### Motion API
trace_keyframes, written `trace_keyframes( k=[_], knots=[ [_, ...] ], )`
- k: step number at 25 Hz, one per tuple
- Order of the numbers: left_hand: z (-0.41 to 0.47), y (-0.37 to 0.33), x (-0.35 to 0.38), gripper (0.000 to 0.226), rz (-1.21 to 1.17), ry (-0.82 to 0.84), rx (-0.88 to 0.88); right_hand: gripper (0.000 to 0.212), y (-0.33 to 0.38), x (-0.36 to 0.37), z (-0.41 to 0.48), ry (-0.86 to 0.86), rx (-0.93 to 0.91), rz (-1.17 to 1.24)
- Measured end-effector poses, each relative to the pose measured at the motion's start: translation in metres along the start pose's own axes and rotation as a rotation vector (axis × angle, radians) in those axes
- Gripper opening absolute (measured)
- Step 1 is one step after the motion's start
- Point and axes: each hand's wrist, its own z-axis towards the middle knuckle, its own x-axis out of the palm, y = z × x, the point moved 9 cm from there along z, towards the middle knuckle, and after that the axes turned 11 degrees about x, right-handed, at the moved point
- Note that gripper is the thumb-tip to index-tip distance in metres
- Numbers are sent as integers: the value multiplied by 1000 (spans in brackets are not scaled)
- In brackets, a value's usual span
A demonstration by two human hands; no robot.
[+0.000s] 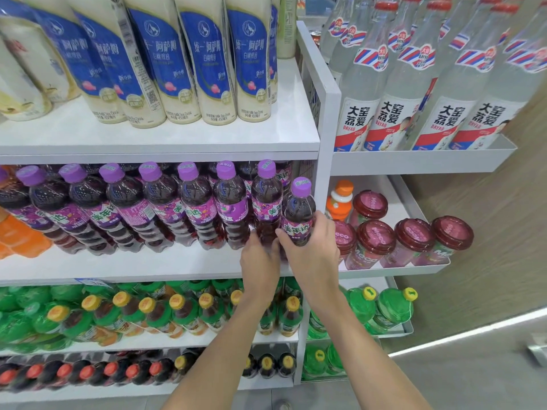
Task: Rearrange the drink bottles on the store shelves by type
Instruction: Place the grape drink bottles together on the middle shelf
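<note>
A row of purple-capped grape soda bottles (154, 202) fills the second shelf (118, 266). My right hand (313, 247) grips the rightmost grape bottle (299, 208) around its lower label, at the shelf's right end and in front of the row. My left hand (260, 258) wraps the base of the neighbouring grape bottle (266, 199). An orange-capped orange drink bottle (340, 202) stands alone on the side rack, behind red-lidded pink cups (376, 241).
Milk tea bottles (207, 60) stand on the top shelf, clear glass soda bottles (393, 84) on the upper side rack. Orange soda bottles (17, 235) sit at far left. Green bottles with yellow caps (124, 315) and dark bottles (88, 374) fill lower shelves. A white upright (324, 179) divides shelf and rack.
</note>
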Motion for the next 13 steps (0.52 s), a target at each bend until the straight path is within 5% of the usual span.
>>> trace_keyframes(
  k=[4, 13],
  knots=[
    [6, 0, -1, 67, 80, -40, -26, 58, 4, -2, 1, -57, -63, 6],
    [5, 8, -19, 57, 118, -37, -41, 52, 8, -3, 6, 1, -85, 28]
  ],
)
